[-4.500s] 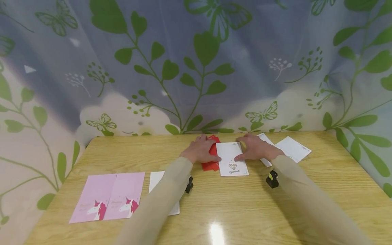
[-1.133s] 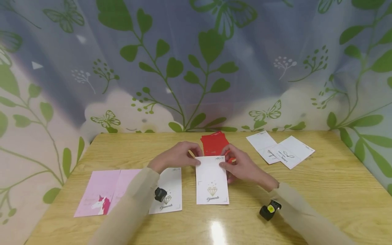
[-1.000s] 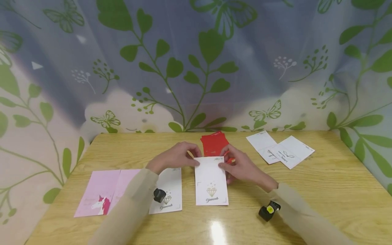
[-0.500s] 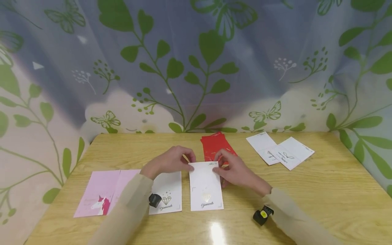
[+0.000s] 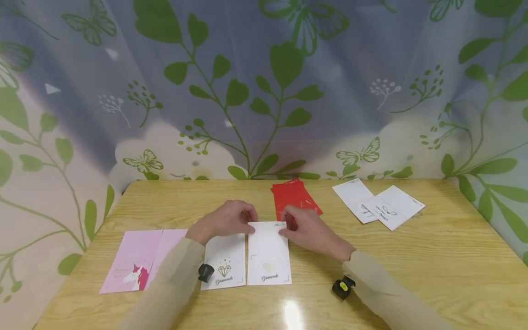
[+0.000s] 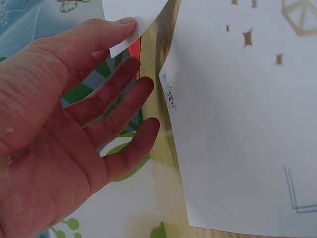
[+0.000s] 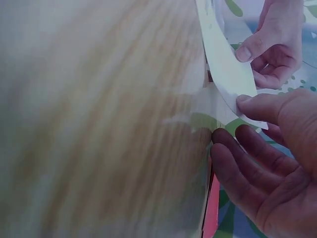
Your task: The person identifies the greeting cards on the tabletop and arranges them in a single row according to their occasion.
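Note:
A white card (image 5: 269, 256) printed with "Diamonds" lies in front of me, its far edge bent up off the table. My left hand (image 5: 226, 220) pinches its far left corner between thumb and index finger, the other fingers spread loosely in the left wrist view. At the far right corner my right hand (image 5: 315, 233) pinches the same card (image 7: 230, 74), thumb on top. Close beside its left edge lies a matching white Diamonds card (image 5: 225, 263), partly under my left hand in the head view.
Two pink unicorn cards (image 5: 128, 261) lie at the left, one partly hidden by my left sleeve. Behind my hands is a pile of red cards (image 5: 293, 197). Two overlapping white cards (image 5: 396, 206) lie at the back right. A patterned curtain (image 5: 264, 91) hangs behind the table (image 5: 371, 284).
Both hands have drawn the Diamonds card from the red pile toward me, then leftward until it sits beside the other white card. The red pile is now uncovered.

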`<state>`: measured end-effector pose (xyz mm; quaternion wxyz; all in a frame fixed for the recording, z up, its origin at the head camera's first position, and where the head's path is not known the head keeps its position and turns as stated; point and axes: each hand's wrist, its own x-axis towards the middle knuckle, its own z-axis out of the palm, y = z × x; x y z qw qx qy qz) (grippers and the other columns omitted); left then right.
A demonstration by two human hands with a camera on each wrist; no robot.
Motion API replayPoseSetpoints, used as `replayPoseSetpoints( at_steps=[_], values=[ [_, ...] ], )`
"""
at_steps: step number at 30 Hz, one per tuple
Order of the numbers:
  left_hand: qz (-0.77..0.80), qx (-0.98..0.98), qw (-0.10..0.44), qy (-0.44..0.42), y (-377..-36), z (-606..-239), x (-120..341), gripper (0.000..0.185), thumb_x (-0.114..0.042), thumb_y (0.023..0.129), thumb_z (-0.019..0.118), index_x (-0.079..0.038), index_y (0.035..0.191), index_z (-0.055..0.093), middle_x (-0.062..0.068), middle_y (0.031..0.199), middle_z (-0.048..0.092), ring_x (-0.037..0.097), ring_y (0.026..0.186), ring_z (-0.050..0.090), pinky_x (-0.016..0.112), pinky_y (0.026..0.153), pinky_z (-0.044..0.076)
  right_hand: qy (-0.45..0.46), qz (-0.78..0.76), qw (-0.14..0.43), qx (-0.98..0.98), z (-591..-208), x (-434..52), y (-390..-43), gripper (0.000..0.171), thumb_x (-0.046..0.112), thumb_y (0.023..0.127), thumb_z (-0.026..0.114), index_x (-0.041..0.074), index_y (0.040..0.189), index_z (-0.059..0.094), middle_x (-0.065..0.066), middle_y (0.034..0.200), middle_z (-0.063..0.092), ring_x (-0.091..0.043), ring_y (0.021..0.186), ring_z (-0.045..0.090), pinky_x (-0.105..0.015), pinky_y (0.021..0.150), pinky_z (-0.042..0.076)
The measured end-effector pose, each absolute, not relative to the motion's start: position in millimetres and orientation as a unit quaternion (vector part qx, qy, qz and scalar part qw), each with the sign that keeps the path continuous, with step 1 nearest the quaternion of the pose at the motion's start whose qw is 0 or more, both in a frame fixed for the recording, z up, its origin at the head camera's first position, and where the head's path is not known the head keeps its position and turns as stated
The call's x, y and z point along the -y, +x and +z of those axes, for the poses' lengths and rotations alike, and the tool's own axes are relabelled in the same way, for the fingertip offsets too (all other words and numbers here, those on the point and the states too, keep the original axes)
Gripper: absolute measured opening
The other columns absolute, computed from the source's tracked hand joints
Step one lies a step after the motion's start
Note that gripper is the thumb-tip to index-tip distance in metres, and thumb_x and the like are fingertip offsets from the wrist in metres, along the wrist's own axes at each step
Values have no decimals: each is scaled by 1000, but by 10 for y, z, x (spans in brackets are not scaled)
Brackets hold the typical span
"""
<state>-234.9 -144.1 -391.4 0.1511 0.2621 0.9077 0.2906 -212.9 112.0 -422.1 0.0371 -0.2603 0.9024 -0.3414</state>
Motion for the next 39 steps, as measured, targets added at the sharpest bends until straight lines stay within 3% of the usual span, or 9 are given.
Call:
replayPoseSetpoints(
  at_steps=[7, 18, 27, 33, 39],
  values=[
    [278, -910, 149, 269, -2364, -3958, 1481, 12, -11, 86, 79, -9, 97, 73, 0, 90, 71, 13, 82, 60, 26, 80, 51, -272, -284, 30, -919, -4211, -1035, -2182, 20, 17, 90, 78, 16, 97, 59, 7, 71, 57, -8, 60, 49, -22, 57, 42],
    [264, -918, 141, 261, -2355, -4001, 1485, 10, -11, 87, 78, -11, 96, 73, 0, 91, 70, 17, 87, 59, 30, 84, 50, -263, -251, 49, -930, -4180, -955, -2190, 22, 19, 88, 81, 13, 97, 62, 7, 71, 58, -9, 62, 52, -23, 60, 45],
    [246, -930, 123, 244, -2350, -3954, 1576, 20, -11, 85, 80, -9, 104, 74, 3, 101, 71, 17, 93, 63, 34, 87, 54, -265, -249, 53, -930, -4192, -941, -2210, 21, 18, 87, 81, 11, 97, 64, 6, 71, 59, -9, 62, 52, -23, 61, 45],
    [239, -928, 167, 233, -2274, -3933, 1662, 23, -11, 83, 83, -11, 104, 73, 3, 102, 69, 18, 95, 60, 36, 90, 52, -272, -248, 50, -929, -4205, -950, -2208, 14, 15, 87, 81, 10, 97, 71, 6, 72, 61, -8, 64, 52, -22, 63, 45],
    [230, -932, 164, 227, -2231, -3987, 1680, 24, -11, 83, 83, -14, 105, 75, 2, 106, 69, 19, 100, 61, 39, 95, 53, -272, -243, 57, -929, -4220, -948, -2204, 13, 16, 89, 79, 11, 99, 73, 6, 72, 61, -9, 64, 52, -22, 63, 45]
  ],
)
